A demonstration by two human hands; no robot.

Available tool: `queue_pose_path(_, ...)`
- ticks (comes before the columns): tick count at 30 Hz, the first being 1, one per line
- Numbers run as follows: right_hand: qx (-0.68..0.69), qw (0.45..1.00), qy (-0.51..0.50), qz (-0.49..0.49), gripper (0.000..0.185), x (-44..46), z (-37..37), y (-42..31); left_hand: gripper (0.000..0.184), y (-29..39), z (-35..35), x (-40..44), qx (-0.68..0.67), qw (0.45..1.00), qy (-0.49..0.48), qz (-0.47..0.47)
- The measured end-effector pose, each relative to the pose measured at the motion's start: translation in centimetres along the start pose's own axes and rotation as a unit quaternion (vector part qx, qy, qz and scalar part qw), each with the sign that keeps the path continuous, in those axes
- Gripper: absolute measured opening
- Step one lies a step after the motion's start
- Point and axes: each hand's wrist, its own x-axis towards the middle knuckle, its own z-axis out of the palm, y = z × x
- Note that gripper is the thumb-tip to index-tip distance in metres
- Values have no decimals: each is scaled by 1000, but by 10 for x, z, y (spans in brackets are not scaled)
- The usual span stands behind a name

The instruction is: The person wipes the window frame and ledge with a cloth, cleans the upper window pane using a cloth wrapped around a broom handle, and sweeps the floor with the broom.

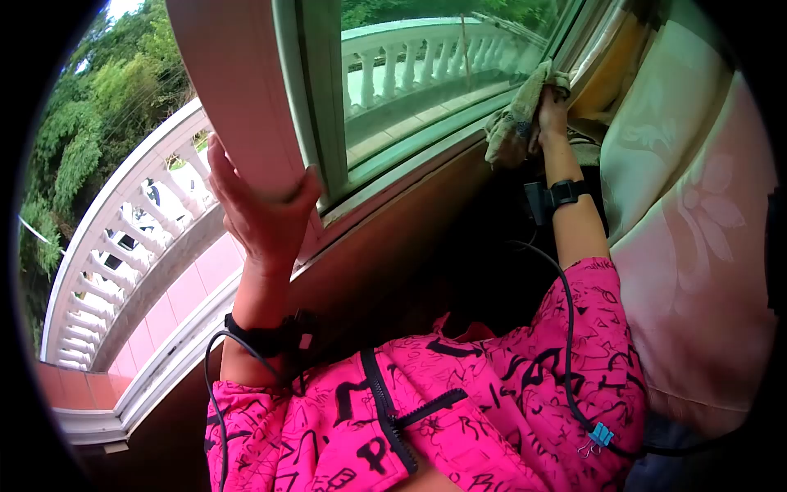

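Note:
My right hand (552,115) grips a crumpled, greyish-green cloth (512,131) at the lower right corner of the window, beside the frame. Part of the cloth hangs down below the window's bottom edge. Greenish glass (422,90) fills the sliding window to the left of that hand. My left hand (266,209) is around the lower part of a broad, pinkish window post (238,90), fingers on its left side and thumb on its right. The dark metal window frame (321,98) stands just right of the post.
Outside is a white balustrade (123,238) with pink floor tiles; trees rise beyond. A pale flowered curtain (680,213) hangs close on my right. Black cables (567,328) run from bands on both forearms, one clipped by a blue binder clip (602,435). The window sill (393,193) runs diagonally ahead.

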Motion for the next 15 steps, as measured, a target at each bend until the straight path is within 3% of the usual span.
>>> queue_pose_path(5, 13, 998, 43, -52, 59, 27, -43, -6, 99, -67, -52, -22, 125, 989, 66, 38)
queue_pose_path(6, 36, 997, 48, -51, 55, 12, -41, -20, 96, -77, -71, -25, 109, 992, 56, -29)
queue_pose_path(7, 34, 997, 51, -47, 55, 13, -44, -20, 92, -90, -88, -26, 154, 984, 85, 20)
queue_pose_path(8, 10, 998, 38, -58, 53, 17, -50, -17, 88, -95, -106, -28, 172, 980, 97, -28)
queue_pose_path(9, -21, 996, 32, -77, 52, 3, -66, -37, 84, -97, -148, -22, 227, 970, 86, 26)
queue_pose_path(10, -45, 993, 40, -104, 50, 5, -75, -37, 80, -104, -171, -23, 322, 938, 104, 73)
queue_pose_path(11, -42, 992, 42, -108, 50, 5, -79, -38, 78, -118, -195, -21, 294, 937, 125, 141)
queue_pose_path(12, -62, 990, 52, -115, 49, 4, -82, -39, 79, -114, -216, -22, 431, 881, 122, 156)
queue_pose_path(13, -82, 987, 63, -124, 49, 4, -87, -42, 75, -116, -232, -25, 466, 853, 138, 193)
queue_pose_path(15, -105, 982, 65, -142, 50, 10, -93, -40, 53, -127, -264, -32, 595, 776, 94, 188)
